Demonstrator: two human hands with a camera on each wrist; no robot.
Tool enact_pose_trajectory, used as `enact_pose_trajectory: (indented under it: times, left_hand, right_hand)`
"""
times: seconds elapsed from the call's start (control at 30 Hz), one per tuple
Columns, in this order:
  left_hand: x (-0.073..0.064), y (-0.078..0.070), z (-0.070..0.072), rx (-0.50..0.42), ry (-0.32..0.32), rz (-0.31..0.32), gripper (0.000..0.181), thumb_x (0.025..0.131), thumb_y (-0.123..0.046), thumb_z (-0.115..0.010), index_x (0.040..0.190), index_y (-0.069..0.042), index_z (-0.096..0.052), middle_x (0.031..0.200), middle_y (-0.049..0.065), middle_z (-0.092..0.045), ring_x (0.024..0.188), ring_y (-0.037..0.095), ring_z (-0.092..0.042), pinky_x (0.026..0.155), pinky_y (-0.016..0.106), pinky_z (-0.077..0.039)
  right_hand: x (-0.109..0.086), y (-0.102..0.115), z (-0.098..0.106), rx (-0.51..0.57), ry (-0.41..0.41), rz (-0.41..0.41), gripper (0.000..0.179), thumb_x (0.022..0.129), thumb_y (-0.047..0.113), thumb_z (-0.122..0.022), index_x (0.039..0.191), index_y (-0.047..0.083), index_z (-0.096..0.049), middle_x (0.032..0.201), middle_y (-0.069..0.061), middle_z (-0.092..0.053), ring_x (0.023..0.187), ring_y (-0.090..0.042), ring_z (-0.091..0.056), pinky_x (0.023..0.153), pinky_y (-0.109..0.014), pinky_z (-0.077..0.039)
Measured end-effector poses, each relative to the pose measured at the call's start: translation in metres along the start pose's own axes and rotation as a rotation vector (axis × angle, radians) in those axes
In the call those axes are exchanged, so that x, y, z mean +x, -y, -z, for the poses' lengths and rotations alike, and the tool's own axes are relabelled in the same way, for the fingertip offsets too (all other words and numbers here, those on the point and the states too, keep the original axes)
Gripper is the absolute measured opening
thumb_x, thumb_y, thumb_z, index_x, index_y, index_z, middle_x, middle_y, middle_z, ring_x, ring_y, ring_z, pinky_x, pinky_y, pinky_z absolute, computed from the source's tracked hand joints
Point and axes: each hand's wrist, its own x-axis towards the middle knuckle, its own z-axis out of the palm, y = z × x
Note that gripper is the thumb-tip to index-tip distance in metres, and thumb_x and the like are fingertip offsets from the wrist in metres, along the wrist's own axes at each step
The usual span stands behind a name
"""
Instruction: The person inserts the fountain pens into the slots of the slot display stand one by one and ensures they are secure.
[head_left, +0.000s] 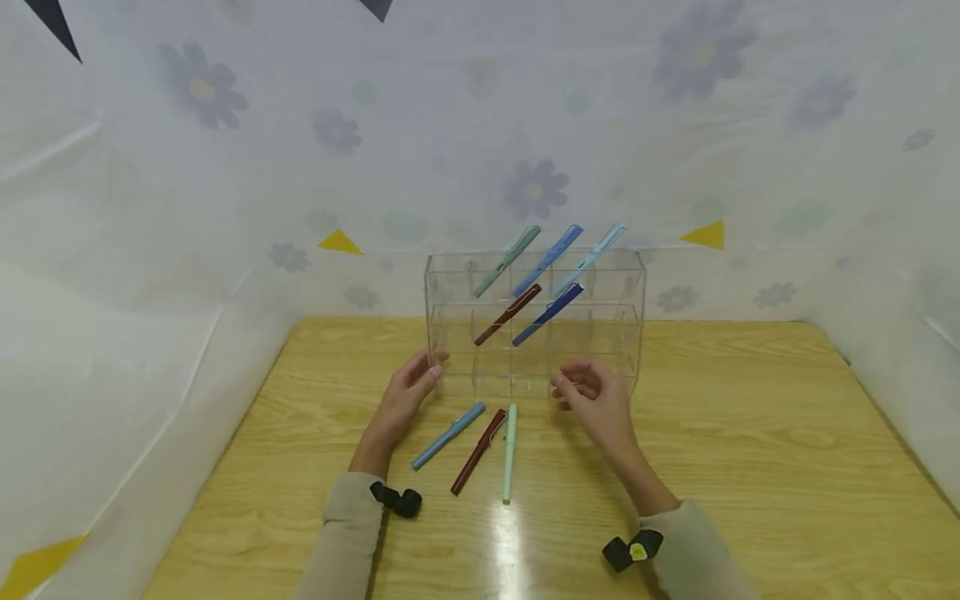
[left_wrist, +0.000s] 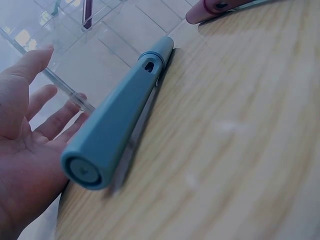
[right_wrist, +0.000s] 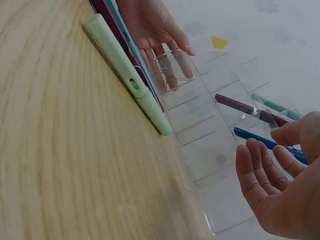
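A clear plastic pen rack (head_left: pixel 529 367) with compartments stands on the table. My left hand (head_left: pixel 405 396) is at its left side, fingertips by the lower edge and thumb extended. In front of the rack's lower right my right hand (head_left: pixel 600 408) hovers, fingers loosely bent and nothing between them. The upper tier holds a green pen (head_left: pixel 507 261), a blue pen (head_left: pixel 548 260) and a light blue pen (head_left: pixel 590 259), all slanted. Below them lean a dark red pen (head_left: pixel 507 315) and a navy pen (head_left: pixel 548 315).
Between my forearms lie a grey-blue pen (head_left: pixel 448 436), another dark red pen (head_left: pixel 478 452) and a mint green pen (head_left: pixel 510 454) on the wooden table (head_left: pixel 750 433). Behind the rack hangs a flowered white sheet (head_left: pixel 480 125) with yellow triangles.
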Motion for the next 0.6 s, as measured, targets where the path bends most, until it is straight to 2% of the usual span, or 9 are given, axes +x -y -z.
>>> enact_pose_trajectory:
  times: [0.2,0.33,0.5,0.6]
  left_hand:
    - [0.001,-0.001,-0.002,-0.002,-0.005,-0.003,0.053,0.107,-0.030,-0.059,0.153,-0.006,-0.048,0.150,0.011,-0.054,0.141,0.027,-0.046,0.114,0.051,-0.035]
    - [0.001,-0.001,-0.002,-0.004,0.002,0.000,0.054,0.107,-0.031,-0.058,0.153,-0.005,-0.047,0.150,0.011,-0.054,0.142,0.027,-0.045,0.114,0.051,-0.035]
    - [-0.001,0.000,-0.002,-0.006,-0.003,-0.001,0.053,0.107,-0.031,-0.058,0.153,-0.007,-0.047,0.150,0.011,-0.054,0.141,0.027,-0.046,0.115,0.051,-0.034]
    - [-0.001,0.000,-0.001,-0.010,-0.002,-0.002,0.053,0.107,-0.032,-0.059,0.153,-0.008,-0.047,0.150,0.010,-0.054,0.141,0.028,-0.046,0.115,0.052,-0.034]
  right_hand:
    - [-0.008,-0.010,-0.011,-0.039,0.057,-0.045,0.025,0.098,0.004,-0.070,0.116,-0.012,-0.063,0.103,-0.026,-0.069,0.085,-0.033,-0.072,0.072,-0.046,-0.061]
    - [-0.012,-0.016,-0.018,-0.050,0.080,-0.078,0.026,0.096,0.001,-0.071,0.118,-0.011,-0.064,0.103,-0.023,-0.068,0.087,-0.041,-0.071,0.070,-0.042,-0.061]
    - [-0.016,-0.025,-0.027,-0.124,0.119,-0.131,0.033,0.093,-0.001,-0.074,0.124,-0.006,-0.064,0.109,-0.020,-0.067,0.091,-0.032,-0.072,0.069,-0.028,-0.058]
    - [-0.018,-0.029,-0.032,-0.200,0.138,-0.169,0.040,0.090,0.003,-0.078,0.127,0.000,-0.065,0.112,-0.016,-0.067,0.090,-0.023,-0.071,0.071,-0.025,-0.057]
